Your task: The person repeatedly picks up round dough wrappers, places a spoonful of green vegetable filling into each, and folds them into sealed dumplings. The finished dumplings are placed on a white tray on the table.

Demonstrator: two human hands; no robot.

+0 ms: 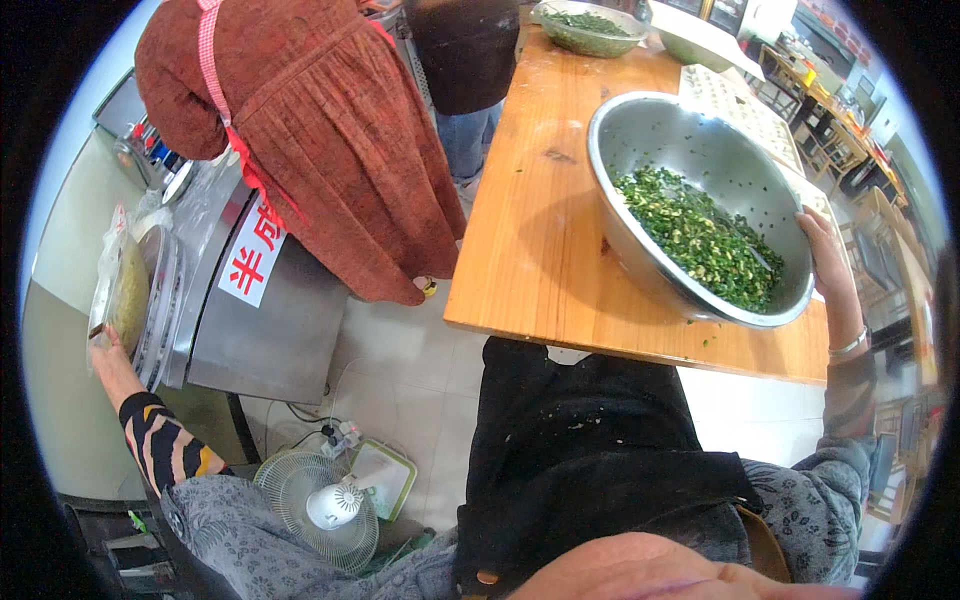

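My right hand (827,251) grips the rim of a large stainless steel bowl (690,131), which is tilted on the wooden table (525,247). Chopped green leaves mixed with small pale yellow bits (697,240) lie in the bowl, and a metal utensil shows partly among them. Far to the left, my left hand (111,352) holds the edge of a clear container with yellowish contents (129,300), partly wrapped in a plastic bag. This container rests on stacked round trays or lids (159,292) on a metal counter.
A person in a red-brown dress (322,135) stands at the metal counter (262,330), another person (465,60) beyond. A bowl of greens (592,34) and trays of small pale pieces (739,105) occupy the table's far and right parts. A fan (322,502) and cables (304,412) are on the floor.
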